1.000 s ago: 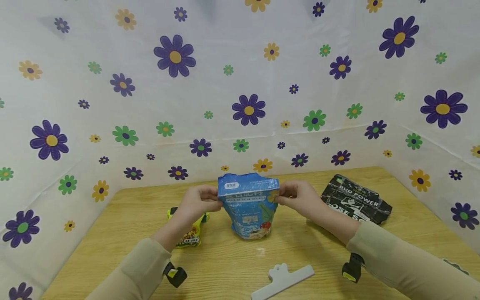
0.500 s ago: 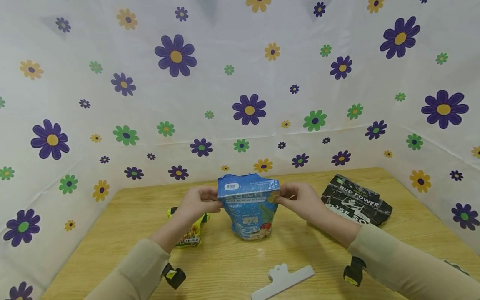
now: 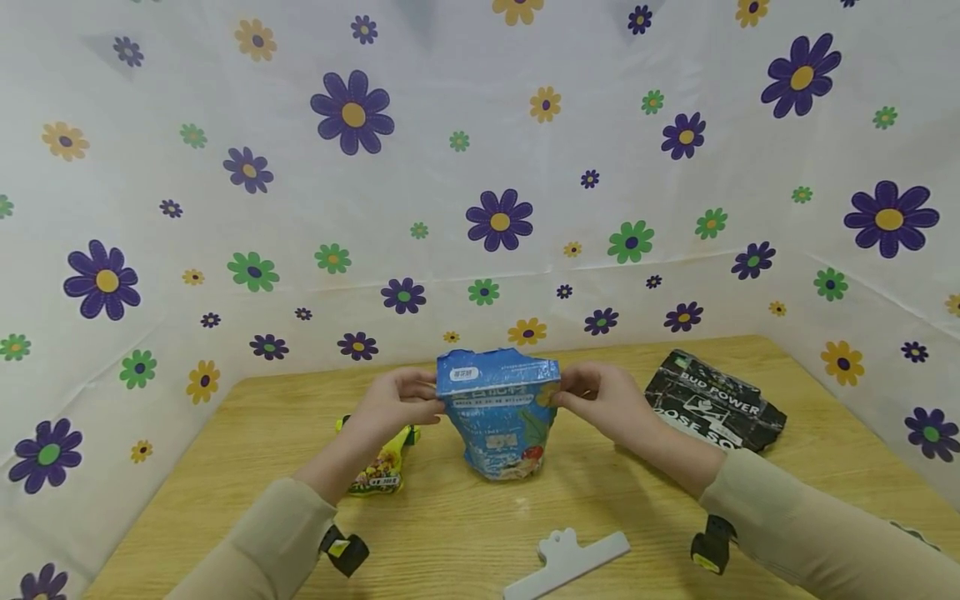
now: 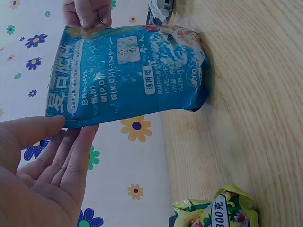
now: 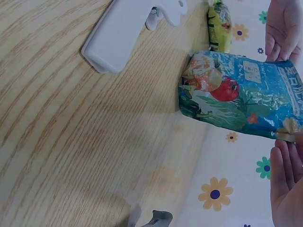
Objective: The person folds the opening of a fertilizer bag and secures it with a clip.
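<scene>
Wooden table [image 3: 442,546]: blue bag [image 3: 495,429], likely pliant, slick, weight unclear; left hand [image 3: 393,404] and right hand [image 3: 606,398] pinch its upper sides, apt holds.

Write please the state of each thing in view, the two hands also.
Blue bag: upright, top folded forward.
Left hand: pinching the blue bag's left edge.
Right hand: pinching its right edge.
White clip: lying on the table, clamped to nothing.
Yellow bag: partly hidden; open or closed, cannot tell.
Black bag: lying down, crumpled.
</scene>
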Action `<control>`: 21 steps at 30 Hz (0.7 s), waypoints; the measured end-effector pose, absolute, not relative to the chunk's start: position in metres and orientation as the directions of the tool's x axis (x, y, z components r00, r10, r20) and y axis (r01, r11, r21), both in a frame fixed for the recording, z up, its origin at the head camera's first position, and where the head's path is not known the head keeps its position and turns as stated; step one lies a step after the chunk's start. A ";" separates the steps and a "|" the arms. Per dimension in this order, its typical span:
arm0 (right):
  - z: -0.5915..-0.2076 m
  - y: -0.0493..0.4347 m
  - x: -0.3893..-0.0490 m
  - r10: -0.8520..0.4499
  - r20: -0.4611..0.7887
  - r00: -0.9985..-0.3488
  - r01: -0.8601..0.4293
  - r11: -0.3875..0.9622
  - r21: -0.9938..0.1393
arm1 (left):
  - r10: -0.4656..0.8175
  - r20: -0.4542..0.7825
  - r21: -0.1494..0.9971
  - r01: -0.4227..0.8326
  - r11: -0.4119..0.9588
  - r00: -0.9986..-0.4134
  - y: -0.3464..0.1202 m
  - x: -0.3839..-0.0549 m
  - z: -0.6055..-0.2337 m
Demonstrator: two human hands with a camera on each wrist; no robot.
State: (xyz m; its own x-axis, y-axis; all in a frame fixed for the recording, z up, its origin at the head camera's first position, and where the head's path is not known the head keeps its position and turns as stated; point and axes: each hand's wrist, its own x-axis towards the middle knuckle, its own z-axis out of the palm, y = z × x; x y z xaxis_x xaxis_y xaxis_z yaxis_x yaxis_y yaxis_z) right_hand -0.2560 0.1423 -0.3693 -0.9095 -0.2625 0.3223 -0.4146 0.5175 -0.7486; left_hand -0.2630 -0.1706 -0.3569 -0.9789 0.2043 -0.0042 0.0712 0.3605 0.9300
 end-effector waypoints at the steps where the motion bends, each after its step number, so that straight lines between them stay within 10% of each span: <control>1: -0.369 0.142 -0.255 -0.255 0.323 -0.911 -0.411 0.514 -0.753 | 0.206 -0.004 0.930 0.072 0.360 -0.978 -0.171 -0.263 -0.356; 21: -0.367 0.144 -0.253 -0.332 0.431 -0.839 -0.542 0.446 -0.712 | 0.220 0.060 0.940 0.129 0.315 -0.974 -0.176 -0.259 -0.344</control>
